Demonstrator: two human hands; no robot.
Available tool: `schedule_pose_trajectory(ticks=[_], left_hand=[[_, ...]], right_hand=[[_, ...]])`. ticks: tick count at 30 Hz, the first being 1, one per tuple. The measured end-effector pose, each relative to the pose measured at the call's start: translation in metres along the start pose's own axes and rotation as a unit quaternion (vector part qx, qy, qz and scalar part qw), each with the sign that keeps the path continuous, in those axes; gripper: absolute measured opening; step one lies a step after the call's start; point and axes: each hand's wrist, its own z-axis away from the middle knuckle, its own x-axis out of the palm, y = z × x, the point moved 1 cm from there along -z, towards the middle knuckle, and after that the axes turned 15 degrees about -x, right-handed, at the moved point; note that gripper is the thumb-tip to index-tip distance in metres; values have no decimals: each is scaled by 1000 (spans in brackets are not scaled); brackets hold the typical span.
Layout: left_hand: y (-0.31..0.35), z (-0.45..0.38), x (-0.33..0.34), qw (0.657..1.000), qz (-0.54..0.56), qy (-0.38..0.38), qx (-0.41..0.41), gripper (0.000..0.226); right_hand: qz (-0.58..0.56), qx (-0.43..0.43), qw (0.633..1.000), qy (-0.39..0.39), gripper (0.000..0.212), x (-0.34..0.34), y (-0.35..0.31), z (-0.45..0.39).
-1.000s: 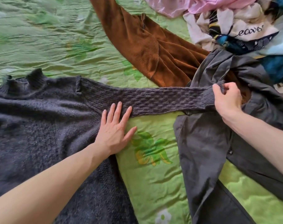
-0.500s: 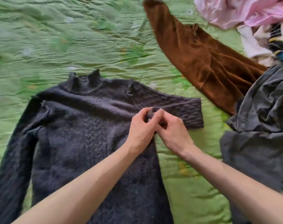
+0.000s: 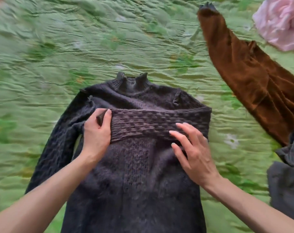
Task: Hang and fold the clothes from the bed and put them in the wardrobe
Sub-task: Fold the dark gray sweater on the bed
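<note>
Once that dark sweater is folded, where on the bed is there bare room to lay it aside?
The widest bare stretch of green bedspread lies beyond the sweater collar and to its left. A narrower strip runs between the sweater and the brown garment. The right edge is crowded: the brown garment, pink cloth and grey garment.

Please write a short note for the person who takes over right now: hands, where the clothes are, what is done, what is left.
Left hand pinches the cuff of the dark sweater; that grip keeps one sleeve folded across the chest.
Right hand is open, resting on the sleeve.
The other sleeve lies unfolded.
Brown garment, pink cloth and grey garment wait on the bed.
Left: finish folding, then the rest, then the wardrobe.
</note>
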Motion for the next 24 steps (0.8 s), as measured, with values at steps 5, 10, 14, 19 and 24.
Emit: schedule_pose_trajectory(ticks=[5, 10, 14, 19, 24], left_hand=[[-41, -24, -56, 990, -81, 119, 2, 19], [-68, -40, -74, 974, -171, 142, -38, 24], [-61, -48, -68, 968, -195, 151, -38, 26], [-59, -41, -63, 953, -273, 123, -46, 26], [-57, -37, -67, 943, -323, 86, -8, 29]], right_hand=[[65, 142, 987, -23, 58, 23, 25, -7], [83, 190, 971, -115, 70, 42, 38, -8], [162, 102, 973, -126, 64, 39, 39, -16], [127, 27, 973, -191, 63, 54, 26, -33], [101, 88, 953, -273, 75, 66, 24, -39]])
